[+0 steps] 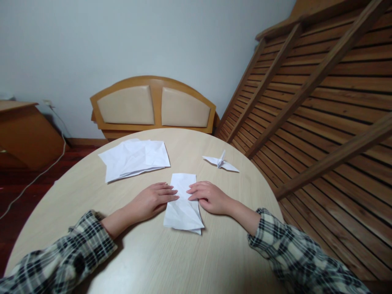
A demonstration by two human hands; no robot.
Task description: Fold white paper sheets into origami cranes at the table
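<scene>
A folded sheet of white paper (183,214) lies on the table in front of me, long and narrow, with creases and a slightly uneven near edge. My left hand (154,199) rests flat with its fingertips on the paper's left edge. From the other side, my right hand (211,197) lays its outstretched fingers on the right edge. Beyond my right hand sits a white origami crane (220,161) with its wings spread. Several creased white sheets (134,159) lie in a loose stack beyond my left hand.
The round, pale wooden table (147,261) carries all the paper. Behind it stands a wooden headboard (157,98) with cream panels. A slatted wooden frame (324,106) leans at the right. On the left are a wooden cabinet (27,134) and a white cable (39,175).
</scene>
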